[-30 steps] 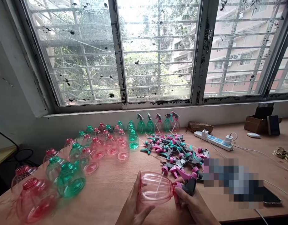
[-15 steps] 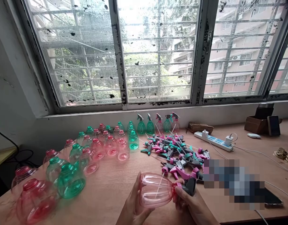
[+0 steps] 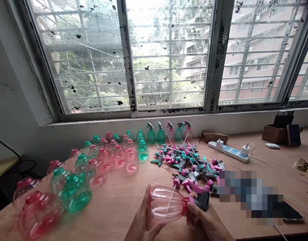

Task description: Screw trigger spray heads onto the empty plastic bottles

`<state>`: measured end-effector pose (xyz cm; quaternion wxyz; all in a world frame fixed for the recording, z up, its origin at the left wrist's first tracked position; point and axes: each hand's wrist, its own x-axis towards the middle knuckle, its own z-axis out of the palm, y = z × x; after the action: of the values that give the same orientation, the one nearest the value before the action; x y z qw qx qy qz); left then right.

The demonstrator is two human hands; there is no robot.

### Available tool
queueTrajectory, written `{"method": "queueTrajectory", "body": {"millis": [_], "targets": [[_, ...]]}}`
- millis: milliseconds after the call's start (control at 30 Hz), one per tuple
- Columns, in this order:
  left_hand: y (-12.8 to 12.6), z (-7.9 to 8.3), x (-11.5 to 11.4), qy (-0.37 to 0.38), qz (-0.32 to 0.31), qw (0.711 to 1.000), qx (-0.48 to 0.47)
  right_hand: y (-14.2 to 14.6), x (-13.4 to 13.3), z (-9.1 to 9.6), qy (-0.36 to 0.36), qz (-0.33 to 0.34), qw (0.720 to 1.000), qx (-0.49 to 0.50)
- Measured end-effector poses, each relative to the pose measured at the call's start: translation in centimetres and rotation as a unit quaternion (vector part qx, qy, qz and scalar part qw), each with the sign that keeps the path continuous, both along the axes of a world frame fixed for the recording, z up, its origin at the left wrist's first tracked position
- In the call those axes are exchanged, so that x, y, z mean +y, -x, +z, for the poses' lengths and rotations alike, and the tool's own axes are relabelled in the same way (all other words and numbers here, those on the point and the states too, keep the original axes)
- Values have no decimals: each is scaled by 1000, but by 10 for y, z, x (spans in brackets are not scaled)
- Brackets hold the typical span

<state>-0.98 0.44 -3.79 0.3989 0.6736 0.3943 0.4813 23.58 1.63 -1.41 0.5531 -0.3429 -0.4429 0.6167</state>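
Observation:
My left hand wraps round the base of a clear pink plastic bottle that lies on its side just above the wooden table. My right hand pinches the pink collar and grey trigger sprayer at the bottle's neck. The thin dip tube runs inside the bottle. Right behind my hands lies a pile of loose pink, teal and grey trigger sprayers.
Several capless pink and green bottles stand at the left. A few finished spray bottles line the window wall. A power strip with cables, a phone, a box and a blurred patch sit at the right.
Almost nothing differs. The bottle and both hands have shifted very slightly; the grips are the same.

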Motion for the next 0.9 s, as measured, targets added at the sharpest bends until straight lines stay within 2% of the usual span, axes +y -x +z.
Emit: {"method": "queueTrajectory", "body": {"millis": [233, 433, 733, 900], "targets": [[2, 5, 1, -10, -40, 999, -9, 0, 0, 1, -2, -2, 1000, -7], [-1, -2, -2, -45, 44, 998, 8, 0, 1, 1, -2, -2, 1000, 2], [1, 10, -3, -18, -21, 1000, -2, 0, 2, -3, -8, 3, 1000, -3], [1, -2, -2, -43, 40, 998, 28, 0, 3, -3, -7, 4, 1000, 7]]}}
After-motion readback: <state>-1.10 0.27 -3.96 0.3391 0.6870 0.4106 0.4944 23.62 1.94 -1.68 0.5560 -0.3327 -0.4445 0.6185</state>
